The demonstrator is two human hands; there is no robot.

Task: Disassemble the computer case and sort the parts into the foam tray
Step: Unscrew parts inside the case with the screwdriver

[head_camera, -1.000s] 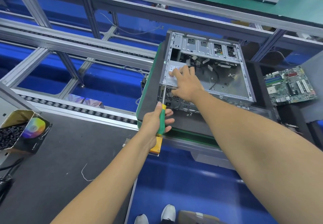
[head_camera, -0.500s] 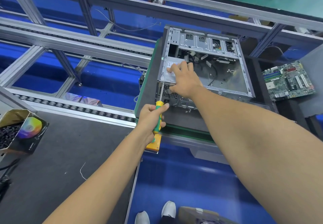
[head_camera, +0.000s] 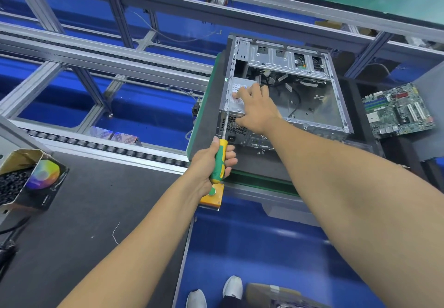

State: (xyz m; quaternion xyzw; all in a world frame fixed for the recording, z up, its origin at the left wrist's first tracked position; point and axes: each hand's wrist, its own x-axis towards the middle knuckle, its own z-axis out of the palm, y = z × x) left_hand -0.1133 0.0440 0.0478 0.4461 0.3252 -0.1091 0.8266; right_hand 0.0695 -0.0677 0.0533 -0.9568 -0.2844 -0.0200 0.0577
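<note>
The left hand (head_camera: 211, 163) is gripping the screwdriver (head_camera: 219, 161), its shaft running straight up into the near-left corner of the computer case (head_camera: 283, 91). The right hand (head_camera: 254, 108) is lying flat-fingered on the power supply (head_camera: 236, 96) inside that corner (probably bracing it).

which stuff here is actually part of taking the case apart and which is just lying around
In use:
computer case
power supply, right hand resting on it
screwdriver, gripped by left hand, tip at the case's rear edge
circuit board, already out, lying right of the case

Lying about:
cardboard box of small dark parts
orange button box
shoes
</note>
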